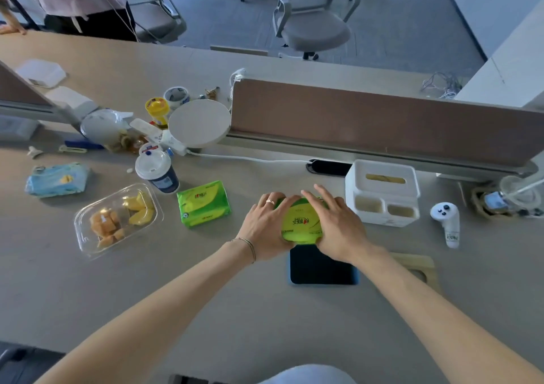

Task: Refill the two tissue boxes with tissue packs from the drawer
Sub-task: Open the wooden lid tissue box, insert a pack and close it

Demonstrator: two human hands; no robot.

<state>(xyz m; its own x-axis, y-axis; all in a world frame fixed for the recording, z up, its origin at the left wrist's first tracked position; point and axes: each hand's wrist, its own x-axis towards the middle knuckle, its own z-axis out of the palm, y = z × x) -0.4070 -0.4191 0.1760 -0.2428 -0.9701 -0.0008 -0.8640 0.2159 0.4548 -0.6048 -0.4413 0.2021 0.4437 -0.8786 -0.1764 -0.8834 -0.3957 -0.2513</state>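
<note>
Both of my hands are on one green tissue pack [300,221] in the middle of the desk [235,310]: my left hand [265,227] presses its left side with fingers spread and laid over the top edge, and my right hand [338,224] cups the right side, fingers splayed across the top, so the pack bulges between my palms. It sits at the far end of a dark blue-edged box [322,267] that lies just below my wrists; I cannot tell whether the pack rests on that box or is lifted clear of it. A second green tissue pack [203,203] lies flat on the desk to the left, well apart from my hands. Just right of my right hand stands a white tissue box [382,192] with a slot in its lid and two small compartments at its front. Farther left are a lidded paper cup [157,171] and a clear fruit container [117,218].
</note>
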